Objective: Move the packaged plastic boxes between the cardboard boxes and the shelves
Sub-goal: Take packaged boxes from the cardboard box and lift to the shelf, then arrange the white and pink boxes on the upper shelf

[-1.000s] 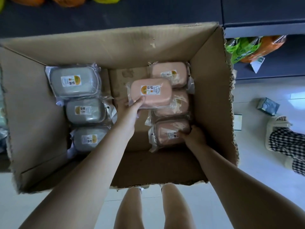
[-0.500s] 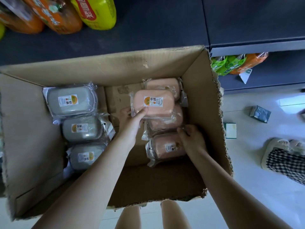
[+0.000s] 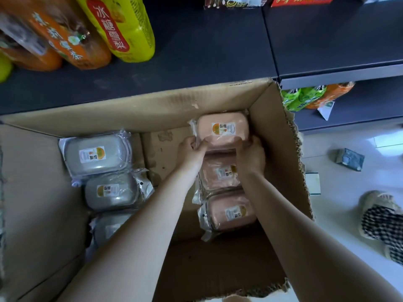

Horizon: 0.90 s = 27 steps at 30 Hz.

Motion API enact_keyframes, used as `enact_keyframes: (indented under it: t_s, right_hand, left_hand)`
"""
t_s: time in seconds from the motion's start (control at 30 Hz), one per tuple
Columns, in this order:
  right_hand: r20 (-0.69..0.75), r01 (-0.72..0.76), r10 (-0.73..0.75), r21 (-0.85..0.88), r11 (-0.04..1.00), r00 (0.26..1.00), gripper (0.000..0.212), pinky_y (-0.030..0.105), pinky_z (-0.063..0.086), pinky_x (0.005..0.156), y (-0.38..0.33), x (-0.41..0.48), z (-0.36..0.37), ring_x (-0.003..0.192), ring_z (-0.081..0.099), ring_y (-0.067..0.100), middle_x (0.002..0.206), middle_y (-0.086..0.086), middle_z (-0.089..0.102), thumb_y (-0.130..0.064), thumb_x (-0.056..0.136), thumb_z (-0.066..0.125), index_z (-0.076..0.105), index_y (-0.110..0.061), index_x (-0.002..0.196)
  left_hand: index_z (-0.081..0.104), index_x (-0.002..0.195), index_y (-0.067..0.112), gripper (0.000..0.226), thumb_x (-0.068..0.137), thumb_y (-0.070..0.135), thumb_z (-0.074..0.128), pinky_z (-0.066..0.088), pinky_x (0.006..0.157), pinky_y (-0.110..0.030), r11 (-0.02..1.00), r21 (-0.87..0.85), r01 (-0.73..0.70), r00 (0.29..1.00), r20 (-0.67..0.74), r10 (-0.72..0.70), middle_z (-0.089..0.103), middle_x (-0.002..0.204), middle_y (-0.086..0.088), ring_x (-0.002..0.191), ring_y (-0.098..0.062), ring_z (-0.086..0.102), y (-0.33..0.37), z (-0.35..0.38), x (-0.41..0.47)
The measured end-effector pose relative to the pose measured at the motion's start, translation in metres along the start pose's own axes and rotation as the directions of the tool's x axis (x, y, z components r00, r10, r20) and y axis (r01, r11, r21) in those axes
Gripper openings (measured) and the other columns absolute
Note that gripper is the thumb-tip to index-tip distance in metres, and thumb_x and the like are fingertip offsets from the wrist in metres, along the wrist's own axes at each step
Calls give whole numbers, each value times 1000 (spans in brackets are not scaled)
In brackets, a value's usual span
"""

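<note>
Single head view, wide-angle, looked steeply down into box (image 3: 152, 110) from close above; shelf (image 3: 196, 51) lay along top edge, floor (image 3: 349, 190) at right, forearms (image 3: 139, 236) filled lower frame

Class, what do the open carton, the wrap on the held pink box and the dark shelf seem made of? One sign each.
Carton: matt brown corrugated cardboard; ragged fluted edge.
Wrap on the pink box: clear glossy plastic film; crinkles and glints.
Shelf: dark, matt, perhaps painted metal; thin front lip.
</note>
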State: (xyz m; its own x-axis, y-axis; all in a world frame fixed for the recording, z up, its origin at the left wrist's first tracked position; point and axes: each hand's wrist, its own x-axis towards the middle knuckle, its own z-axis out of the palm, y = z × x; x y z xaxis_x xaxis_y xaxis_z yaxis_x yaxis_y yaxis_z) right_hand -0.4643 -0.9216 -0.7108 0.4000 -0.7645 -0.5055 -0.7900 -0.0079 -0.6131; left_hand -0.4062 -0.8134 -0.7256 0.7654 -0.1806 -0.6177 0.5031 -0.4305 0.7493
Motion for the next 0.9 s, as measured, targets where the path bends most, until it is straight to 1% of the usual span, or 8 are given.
enact_keyframes:
  t_s: [0.13, 0.33, 0.5, 0.6, 0.67, 0.73, 0.8, 0.9]
  right_hand:
    - [-22, 12, -12, -6, 1000, 1000, 41, 28, 34, 79, 5, 6, 8, 109, 56, 32, 119, 19, 60, -27, 96, 52, 50, 3, 124]
    - [14, 28, -28, -6, 1000, 1000, 46, 22, 36, 77, 11, 9, 6, 112, 56, 27, 121, 12, 60, -30, 96, 52, 46, -2, 132]
    - [130, 44, -15, -219, 975, 991, 46, 32, 41, 89, 3, 6, -5, 118, 52, 34, 130, 16, 55, -35, 96, 48, 44, -4, 129]
    - [205, 147, -81, -335, 931, 975, 43, 27, 38, 79, 3, -8, -23, 114, 54, 33, 127, 15, 55, -31, 96, 47, 44, -5, 130]
    - [326, 246, -102, -441, 863, 940, 39, 26, 37, 75, 3, -24, -40, 109, 56, 32, 122, 15, 57, -27, 97, 46, 47, -5, 129]
    - [479, 407, -131, -535, 741, 868, 40, 28, 41, 78, 1, -46, -56, 110, 56, 31, 122, 15, 58, -28, 97, 47, 47, -4, 129]
    - [595, 581, -170, -614, 535, 786, 42, 31, 43, 90, -8, -71, -76, 119, 51, 28, 131, 13, 52, -31, 96, 47, 45, -8, 131]
    - [703, 751, -269, -638, 171, 659, 38, 31, 42, 96, -35, -113, -113, 122, 49, 24, 134, 9, 49, -26, 95, 45, 47, -13, 131]
  left_hand:
    - [58, 104, 8, 29, 91, 34, 58, 42, 71, -30, 987, 155, -30, 999, -36, 36, 65, 101, -12, 95, -30, 62, -6, 1, 14]
    - [59, 111, 5, 38, 90, 37, 60, 43, 78, -28, 972, 230, -48, 996, -66, 65, 66, 109, -11, 101, -28, 61, -10, 0, 17]
    - [55, 122, 6, 56, 84, 46, 64, 45, 87, -32, 945, 323, -42, 998, 54, 26, 62, 116, -8, 104, -25, 59, 0, -12, 11]
    - [51, 123, 5, 51, 86, 37, 65, 42, 84, -31, 860, 507, -61, 994, 106, 8, 58, 116, -7, 102, -23, 55, 11, -28, -8]
    - [54, 120, 8, 41, 91, 37, 58, 41, 83, -28, 809, 579, -107, 992, 120, 46, 59, 113, -7, 104, -22, 56, 19, -42, -27]
    - [53, 96, 19, 17, 95, 36, 52, 36, 72, -26, 793, 587, -164, 984, 152, 91, 55, 88, -7, 86, -18, 55, 30, -60, -53]
    - [52, 92, 19, 15, 96, 33, 50, 36, 71, -25, 782, 595, -185, 980, 166, 105, 51, 83, -3, 80, -15, 51, 42, -80, -86]
    - [57, 104, 15, 25, 96, 37, 48, 45, 80, -26, 655, 719, -231, 973, 175, 151, 58, 96, 7, 94, -12, 58, 66, -117, -147]
